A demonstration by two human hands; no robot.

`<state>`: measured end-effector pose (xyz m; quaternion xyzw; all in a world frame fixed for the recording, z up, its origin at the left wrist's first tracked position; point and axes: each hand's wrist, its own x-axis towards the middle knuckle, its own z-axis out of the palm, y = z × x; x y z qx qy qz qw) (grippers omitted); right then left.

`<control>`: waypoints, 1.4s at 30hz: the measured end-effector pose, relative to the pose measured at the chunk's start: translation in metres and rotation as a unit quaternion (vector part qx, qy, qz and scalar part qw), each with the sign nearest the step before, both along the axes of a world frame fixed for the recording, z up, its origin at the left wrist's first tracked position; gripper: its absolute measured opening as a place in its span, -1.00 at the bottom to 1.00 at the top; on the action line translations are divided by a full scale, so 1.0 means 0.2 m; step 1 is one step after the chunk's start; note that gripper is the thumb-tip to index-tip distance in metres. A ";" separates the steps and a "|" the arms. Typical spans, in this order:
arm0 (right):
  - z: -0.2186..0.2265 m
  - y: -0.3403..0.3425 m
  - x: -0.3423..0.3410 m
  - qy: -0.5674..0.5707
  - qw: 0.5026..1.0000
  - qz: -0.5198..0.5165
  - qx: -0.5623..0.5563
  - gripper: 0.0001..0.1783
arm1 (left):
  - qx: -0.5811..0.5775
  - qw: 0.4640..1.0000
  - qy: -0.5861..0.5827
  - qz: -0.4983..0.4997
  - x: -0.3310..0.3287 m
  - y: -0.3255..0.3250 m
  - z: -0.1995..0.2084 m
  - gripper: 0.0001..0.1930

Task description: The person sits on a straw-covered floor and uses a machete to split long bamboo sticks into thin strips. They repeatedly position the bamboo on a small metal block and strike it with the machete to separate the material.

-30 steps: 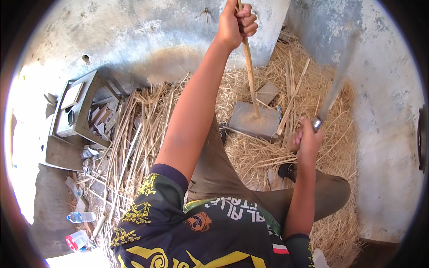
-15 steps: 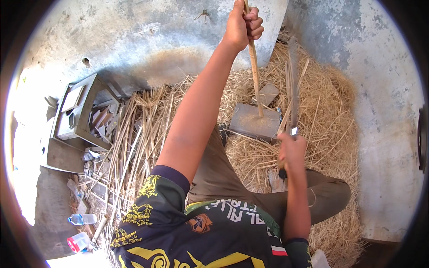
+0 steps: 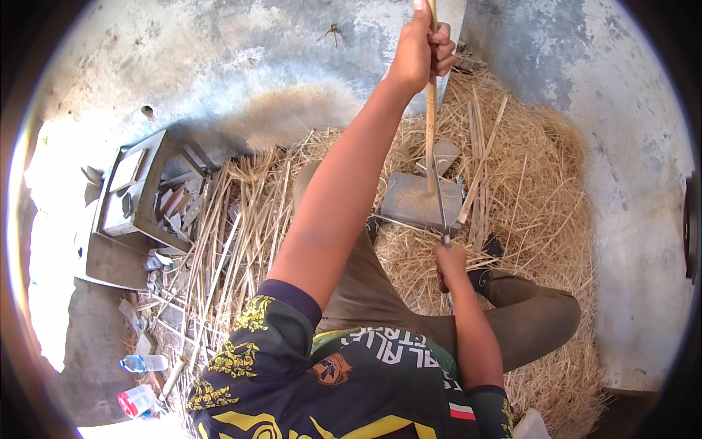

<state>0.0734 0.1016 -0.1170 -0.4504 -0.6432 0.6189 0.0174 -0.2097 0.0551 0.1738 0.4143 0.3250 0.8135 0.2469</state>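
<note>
My left hand (image 3: pixel 423 55), raised at the top of the view with the arm stretched out, is closed round a light bamboo stick (image 3: pixel 431 121). The stick stands nearly upright, its lower end on a grey block (image 3: pixel 409 199) dusted with shavings. Lower down, my right hand (image 3: pixel 450 265) grips the handle of a long-bladed knife (image 3: pixel 442 201). Its narrow blade points away from me and lies across or right beside the stick's lower part; whether it touches cannot be seen. My thumb hides part of the stick's upper end.
Heaped straw-like shavings (image 3: pixel 545 190) surround the block, with thin strips (image 3: pixel 479 139) on them. Long bamboo strips (image 3: pixel 219 227) lie at left, near a worn wooden cabinet (image 3: pixel 131 190). A plastic bottle (image 3: pixel 145 363) and a red-lidded container (image 3: pixel 136 400) lie lower left. Walls stand behind and right.
The knife has come down and left from beside the stick to its lower part, with my right hand. My left hand and the stick's top appear slightly farther right.
</note>
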 end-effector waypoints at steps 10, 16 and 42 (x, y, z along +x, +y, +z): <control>1.06 0.01 -0.02 0.356 0.929 -0.095 0.021 -0.63 | 0.001 0.999 0.012 0.044 -0.08 -0.03 0.02 -0.31; 0.31 0.02 -0.18 0.378 0.897 -0.190 0.127 -0.67 | -0.018 0.999 -0.019 0.019 0.01 0.07 0.05 -0.31; 0.88 0.01 -0.25 0.414 0.892 -0.104 0.151 -0.63 | -0.049 0.936 0.006 0.350 -0.04 0.15 0.04 -0.27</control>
